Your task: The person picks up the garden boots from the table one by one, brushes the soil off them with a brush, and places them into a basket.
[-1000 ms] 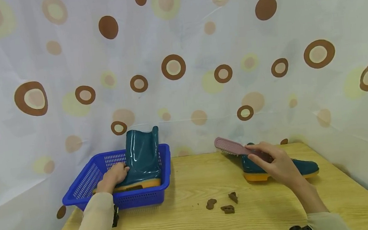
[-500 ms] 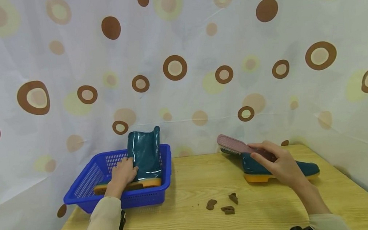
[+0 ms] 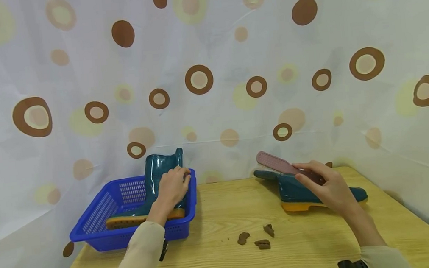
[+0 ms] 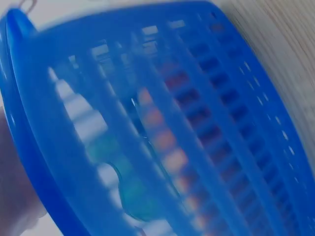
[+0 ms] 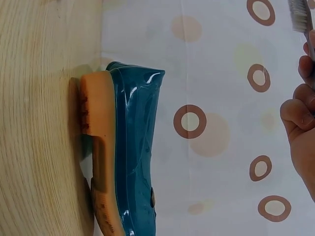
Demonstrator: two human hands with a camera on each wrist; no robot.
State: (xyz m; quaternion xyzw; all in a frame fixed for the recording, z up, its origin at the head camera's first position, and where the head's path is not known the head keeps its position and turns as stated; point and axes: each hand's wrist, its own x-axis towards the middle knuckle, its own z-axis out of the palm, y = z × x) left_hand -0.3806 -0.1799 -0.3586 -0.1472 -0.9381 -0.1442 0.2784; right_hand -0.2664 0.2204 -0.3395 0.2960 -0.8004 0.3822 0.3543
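A teal rubber boot (image 3: 157, 175) with a yellow sole stands in the blue plastic basket (image 3: 93, 240), its shaft rising above the rim. My left hand (image 3: 171, 191) reaches across this boot, its loosely bent fingers beside the shaft near the basket's right rim. Only a blurred edge of that hand (image 4: 15, 182) shows in the left wrist view, beyond the basket wall. My right hand (image 3: 328, 185) grips a pink brush (image 3: 276, 162) by its handle, bristles facing down. Behind and below it sits a second teal boot (image 3: 291, 190), its sole towards the table.
Several brown clumps (image 3: 262, 244) lie on the wooden table (image 3: 210, 266) between basket and second boot. A white curtain (image 3: 213, 36) with brown circles hangs behind and along the sides.
My left hand has moved right, from the boot's foot across to its shaft near the basket's right side. The brush has shifted slightly up and right in my right hand.
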